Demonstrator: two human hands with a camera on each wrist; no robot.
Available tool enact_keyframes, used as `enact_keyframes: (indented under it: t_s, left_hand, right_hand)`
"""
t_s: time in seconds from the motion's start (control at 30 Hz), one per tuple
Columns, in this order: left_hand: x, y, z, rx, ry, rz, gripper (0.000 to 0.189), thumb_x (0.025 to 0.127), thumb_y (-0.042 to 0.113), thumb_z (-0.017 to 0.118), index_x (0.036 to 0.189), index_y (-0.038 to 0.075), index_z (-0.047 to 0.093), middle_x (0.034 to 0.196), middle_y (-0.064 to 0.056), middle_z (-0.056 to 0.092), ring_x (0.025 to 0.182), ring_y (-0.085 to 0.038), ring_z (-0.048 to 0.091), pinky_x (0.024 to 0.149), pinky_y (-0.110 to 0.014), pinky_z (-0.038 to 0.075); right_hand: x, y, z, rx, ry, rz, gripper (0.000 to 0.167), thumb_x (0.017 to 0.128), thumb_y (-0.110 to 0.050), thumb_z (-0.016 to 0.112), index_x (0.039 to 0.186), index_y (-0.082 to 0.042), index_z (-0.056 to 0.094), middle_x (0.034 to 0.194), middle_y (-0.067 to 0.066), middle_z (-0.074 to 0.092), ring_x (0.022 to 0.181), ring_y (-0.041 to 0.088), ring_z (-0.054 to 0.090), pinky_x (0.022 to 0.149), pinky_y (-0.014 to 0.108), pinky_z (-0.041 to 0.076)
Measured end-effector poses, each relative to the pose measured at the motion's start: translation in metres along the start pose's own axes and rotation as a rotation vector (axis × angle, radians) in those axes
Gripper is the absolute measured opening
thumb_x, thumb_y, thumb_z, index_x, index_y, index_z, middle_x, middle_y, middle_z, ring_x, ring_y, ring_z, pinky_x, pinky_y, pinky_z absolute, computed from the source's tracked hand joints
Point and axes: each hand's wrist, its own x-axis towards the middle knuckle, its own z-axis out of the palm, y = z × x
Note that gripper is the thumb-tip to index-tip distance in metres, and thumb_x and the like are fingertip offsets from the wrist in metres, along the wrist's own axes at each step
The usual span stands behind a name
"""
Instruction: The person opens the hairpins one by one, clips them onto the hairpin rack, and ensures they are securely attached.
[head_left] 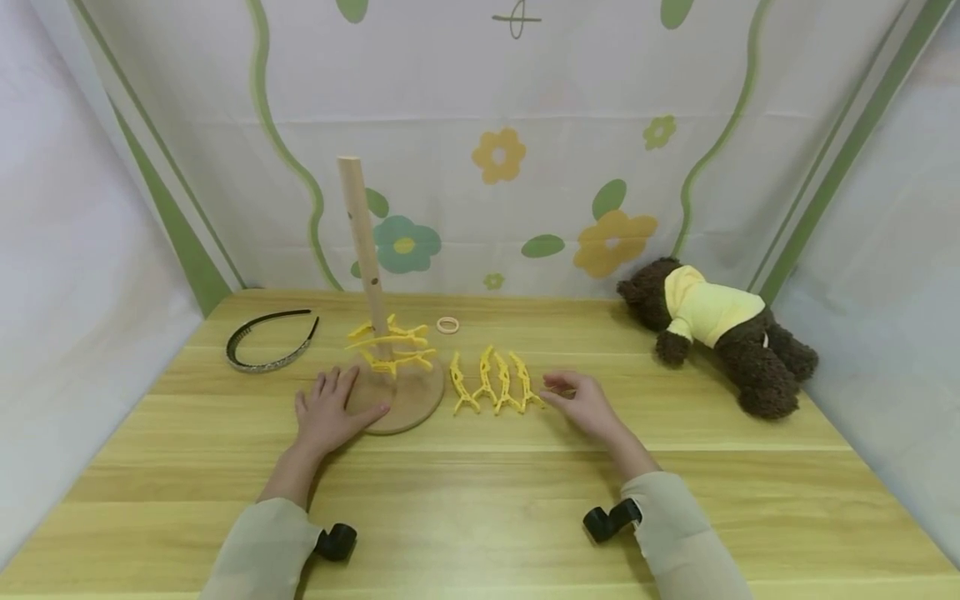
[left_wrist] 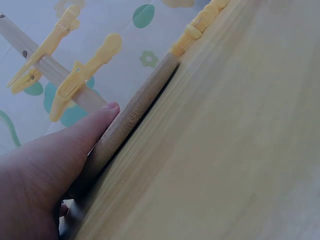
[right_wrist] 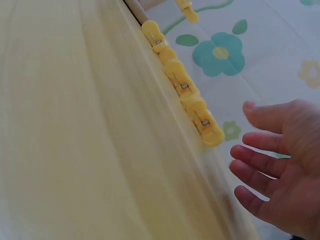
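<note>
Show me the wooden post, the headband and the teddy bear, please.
Wooden post (head_left: 363,243): head view, on its shaft between two holes.
Headband (head_left: 258,367): head view, on its glittery near edge.
Teddy bear (head_left: 712,310): head view, on its yellow top.

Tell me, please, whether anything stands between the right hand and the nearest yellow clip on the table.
Nothing visible does: in the right wrist view, only an open gap lies between the right hand and the nearest yellow clip.

The left arm (head_left: 262,542) slants in from the near left, the left hand (head_left: 327,412) palm down with spread fingers; from the near right comes the right arm (head_left: 678,533), the right hand (head_left: 588,408) pointing left, fingers loosely bent.
</note>
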Motion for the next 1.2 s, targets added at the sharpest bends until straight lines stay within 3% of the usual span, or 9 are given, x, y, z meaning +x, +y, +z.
enact_keyframes:
  t_s: [0.23, 0.43, 0.6, 0.83, 0.97, 1.2]
  left_hand:
    - [-0.001, -0.001, 0.001, -0.005, 0.009, 0.004, 0.092, 0.070, 0.067, 0.049, 0.136, 0.008, 0.024, 0.136, -0.026, 0.015, 0.122, -0.044, 0.007, 0.087, -0.064, -0.006]
    - [0.000, -0.002, 0.000, 0.001, 0.008, 0.001, 0.092, 0.070, 0.067, 0.048, 0.136, 0.008, 0.024, 0.136, -0.026, 0.015, 0.122, -0.044, 0.006, 0.087, -0.064, -0.007]
    - [-0.001, -0.002, 0.001, -0.002, -0.002, -0.005, 0.092, 0.070, 0.068, 0.048, 0.136, 0.009, 0.023, 0.137, -0.025, 0.014, 0.123, -0.044, 0.006, 0.087, -0.063, -0.007]
    - [0.000, -0.001, 0.000, -0.002, 0.000, -0.004, 0.093, 0.069, 0.068, 0.048, 0.136, 0.008, 0.024, 0.137, -0.026, 0.015, 0.123, -0.044, 0.006, 0.087, -0.064, -0.007]
    - [0.000, 0.000, 0.000, 0.001, -0.002, -0.006, 0.093, 0.069, 0.068, 0.048, 0.136, 0.008, 0.023, 0.137, -0.026, 0.014, 0.123, -0.044, 0.006, 0.087, -0.063, -0.007]
    - [0.000, 0.000, -0.001, 0.001, -0.007, -0.005, 0.092, 0.070, 0.067, 0.048, 0.136, 0.008, 0.023, 0.137, -0.026, 0.014, 0.123, -0.044, 0.005, 0.087, -0.063, -0.008]
  right_hand:
    - [-0.001, 0.009, 0.011, -0.054, 0.025, -0.056, 0.018, 0.077, -0.005, 0.064, 0.093, 0.002, 0.064, 0.083, 0.007, 0.062, 0.074, 0.018, 0.056, 0.066, 0.030, 0.045]
    - [-0.001, 0.009, 0.012, -0.113, 0.117, -0.055, 0.010, 0.079, -0.003, 0.061, 0.086, -0.001, 0.067, 0.083, 0.008, 0.064, 0.079, 0.021, 0.057, 0.069, 0.035, 0.045]
    - [-0.002, 0.010, 0.011, -0.148, 0.170, -0.042, 0.014, 0.079, -0.007, 0.062, 0.089, 0.002, 0.066, 0.082, 0.010, 0.062, 0.076, 0.022, 0.056, 0.066, 0.035, 0.044]
    - [-0.001, 0.014, 0.018, -0.363, 0.116, -0.039, 0.050, 0.070, -0.038, 0.069, 0.102, 0.000, 0.060, 0.093, 0.010, 0.053, 0.085, 0.023, 0.047, 0.073, 0.036, 0.038]
    - [-0.002, 0.011, 0.020, -0.407, 0.127, -0.010, 0.049, 0.070, -0.034, 0.070, 0.102, 0.001, 0.059, 0.094, 0.012, 0.050, 0.087, 0.026, 0.044, 0.075, 0.039, 0.036]
    - [-0.001, 0.012, 0.012, -0.372, 0.138, -0.035, 0.040, 0.072, -0.021, 0.070, 0.099, 0.007, 0.058, 0.091, 0.016, 0.051, 0.084, 0.029, 0.046, 0.072, 0.040, 0.037]
